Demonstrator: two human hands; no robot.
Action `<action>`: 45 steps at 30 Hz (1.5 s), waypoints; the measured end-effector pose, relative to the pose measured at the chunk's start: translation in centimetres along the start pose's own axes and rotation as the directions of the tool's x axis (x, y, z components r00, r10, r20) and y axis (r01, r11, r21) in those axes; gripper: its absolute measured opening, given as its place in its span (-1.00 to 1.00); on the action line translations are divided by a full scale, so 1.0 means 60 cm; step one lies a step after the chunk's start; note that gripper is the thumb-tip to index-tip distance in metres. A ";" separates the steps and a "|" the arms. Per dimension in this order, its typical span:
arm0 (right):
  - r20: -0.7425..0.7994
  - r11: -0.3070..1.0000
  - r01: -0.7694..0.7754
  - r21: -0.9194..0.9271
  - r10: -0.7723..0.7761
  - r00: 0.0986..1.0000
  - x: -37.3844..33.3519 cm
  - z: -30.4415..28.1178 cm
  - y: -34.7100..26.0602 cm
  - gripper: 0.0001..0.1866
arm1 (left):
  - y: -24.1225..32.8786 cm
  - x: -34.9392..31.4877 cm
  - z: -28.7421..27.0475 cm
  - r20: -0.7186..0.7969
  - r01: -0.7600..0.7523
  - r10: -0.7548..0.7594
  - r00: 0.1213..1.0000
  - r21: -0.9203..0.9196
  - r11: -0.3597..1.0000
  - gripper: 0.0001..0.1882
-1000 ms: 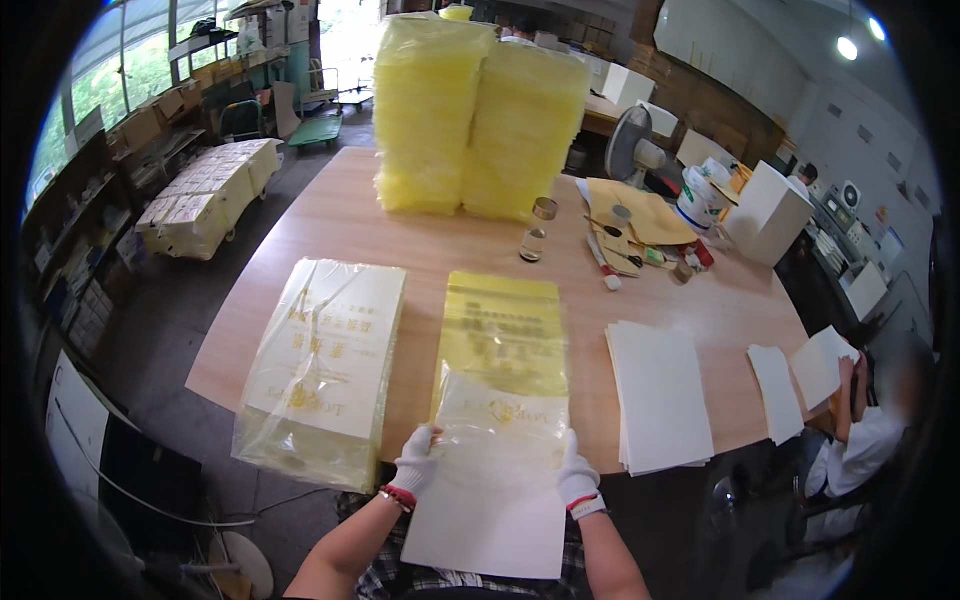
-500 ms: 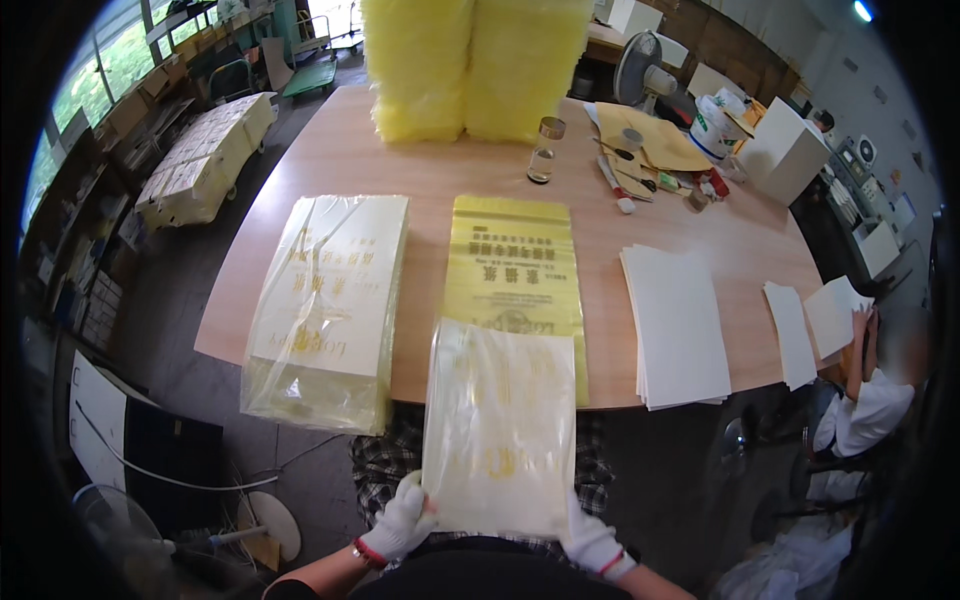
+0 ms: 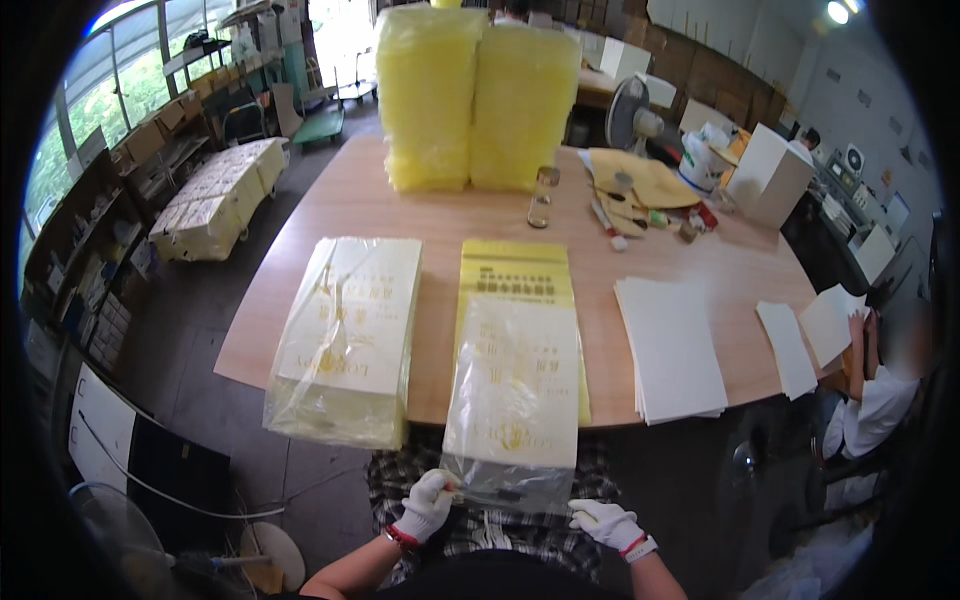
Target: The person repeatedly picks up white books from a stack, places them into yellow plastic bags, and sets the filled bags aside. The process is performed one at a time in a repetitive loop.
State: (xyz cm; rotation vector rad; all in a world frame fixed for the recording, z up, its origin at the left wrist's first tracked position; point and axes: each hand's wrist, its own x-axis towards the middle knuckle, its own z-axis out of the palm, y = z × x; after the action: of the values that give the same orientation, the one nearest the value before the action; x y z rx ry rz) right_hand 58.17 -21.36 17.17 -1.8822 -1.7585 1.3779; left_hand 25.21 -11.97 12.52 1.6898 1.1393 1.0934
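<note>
A clear plastic bag (image 3: 512, 489) with printed white paper (image 3: 515, 385) inside lies over a pile of yellow printed bags (image 3: 513, 258), its empty near end reaching past the table edge over my lap. My left hand (image 3: 426, 505), in a white knit glove, is closed on the bag's near left corner. At the near right corner, my gloved right hand (image 3: 608, 527) pinches the film between thumb and fingers. Left of this bag lies a thick stack of filled bags (image 3: 347, 325) with the same gold print, its near end overhanging the table.
Tall bundles of yellow plastic film (image 3: 430, 110) stand at the back of the wooden table (image 3: 300, 222). A lidded glass bottle (image 3: 541, 198), brown paper (image 3: 640, 178) and small tools lie behind. White sheets (image 3: 672, 350) are on the right, near another person (image 3: 868, 410) handling paper.
The paper-filled bag has moved away from me onto the yellow pile, and its empty film end now shows between my hands. My hands have spread slightly and the view has tilted up.
</note>
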 end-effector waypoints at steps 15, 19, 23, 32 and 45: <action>-0.364 0.463 0.515 0.721 -0.378 0.851 0.344 0.104 -0.297 -0.72 | 0.121 0.149 -0.223 -0.711 -0.393 0.282 0.644 0.009 0.919 -0.83; 0.177 0.386 -0.028 0.922 -0.358 0.917 0.379 0.195 -0.364 -0.73 | -0.090 0.175 -0.364 -0.750 -0.139 -0.021 0.661 -0.149 0.979 -0.87; 0.165 0.504 -0.072 0.861 -0.143 0.976 0.369 0.233 -0.361 -0.68 | -0.170 0.112 -0.389 -0.610 -0.244 -0.421 0.672 -0.719 0.651 -0.89; 0.139 0.552 -0.150 0.820 0.061 0.988 0.260 0.170 -0.113 -0.44 | -0.174 -0.015 -0.126 -0.224 0.683 -0.665 0.713 0.008 0.730 -0.87; -0.076 0.306 -0.020 0.952 0.300 0.951 0.212 0.110 -0.009 -0.52 | -0.033 0.310 0.157 0.274 -0.209 0.032 0.961 0.647 0.733 -0.84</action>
State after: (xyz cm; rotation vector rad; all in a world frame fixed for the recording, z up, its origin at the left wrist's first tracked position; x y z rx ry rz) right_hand 51.03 -12.95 8.07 -1.3741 -0.3135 1.5964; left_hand 37.63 4.86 11.86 2.4147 1.3675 0.5177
